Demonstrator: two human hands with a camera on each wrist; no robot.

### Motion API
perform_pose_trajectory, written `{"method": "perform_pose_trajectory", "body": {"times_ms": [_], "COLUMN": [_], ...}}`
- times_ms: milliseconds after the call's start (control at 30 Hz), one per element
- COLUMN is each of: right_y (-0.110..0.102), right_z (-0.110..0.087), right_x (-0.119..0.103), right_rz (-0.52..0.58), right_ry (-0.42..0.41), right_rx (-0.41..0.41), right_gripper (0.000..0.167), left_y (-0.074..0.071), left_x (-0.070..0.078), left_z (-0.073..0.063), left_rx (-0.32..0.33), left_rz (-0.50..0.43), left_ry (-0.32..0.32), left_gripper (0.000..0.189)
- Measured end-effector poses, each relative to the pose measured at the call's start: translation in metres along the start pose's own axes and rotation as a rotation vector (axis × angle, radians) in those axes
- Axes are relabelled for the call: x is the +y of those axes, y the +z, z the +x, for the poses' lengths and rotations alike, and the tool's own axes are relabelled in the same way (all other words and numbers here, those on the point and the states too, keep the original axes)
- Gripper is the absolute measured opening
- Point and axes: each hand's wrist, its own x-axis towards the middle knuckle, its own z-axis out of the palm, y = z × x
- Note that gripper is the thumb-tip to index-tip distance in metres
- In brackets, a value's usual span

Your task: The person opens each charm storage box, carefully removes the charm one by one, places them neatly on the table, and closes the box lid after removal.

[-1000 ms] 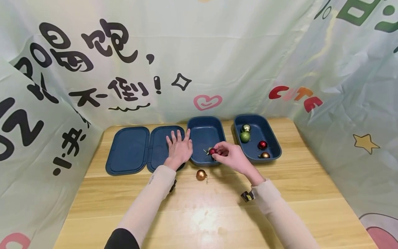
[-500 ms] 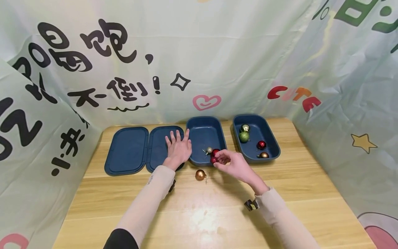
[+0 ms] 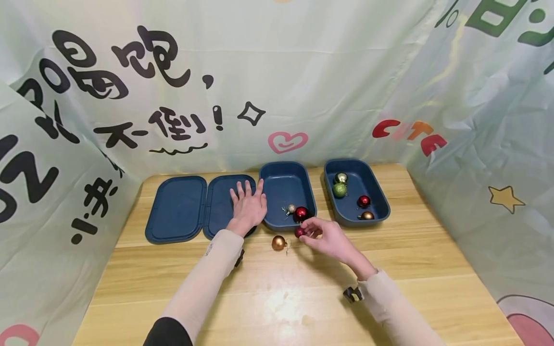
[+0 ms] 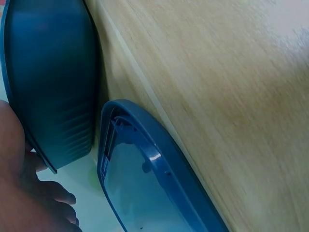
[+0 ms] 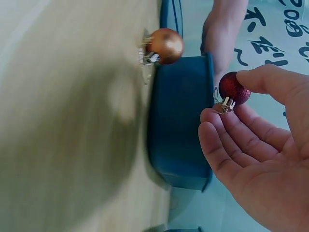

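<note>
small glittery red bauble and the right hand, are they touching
Touching. The right wrist view shows it: the right hand holds the small glittery red bauble, thumb against the ball's side, with no gap between.

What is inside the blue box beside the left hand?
The blue box holds a small gold ball and a larger red ball. The inner side of its near wall is hidden; the right hand partly covers its near right corner.
</note>
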Motion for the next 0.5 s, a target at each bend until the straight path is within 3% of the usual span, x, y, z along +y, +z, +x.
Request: {"method": "perform_pose_trajectory", "body": {"times_ms": [500], "right_y": [0.011], "right_z": [-0.011], "right_x": [0.019], "right_rz": [0.018], "right_ry": [0.023], "right_rx": [-0.035], "right_gripper": [0.023], "left_y": [0.0], "left_x": [0.0], "left_z": [0.0], "left_rx": [0.003], "left_rz": [0.005], "left_ry": [0.002], "left_gripper": [0.058]}}
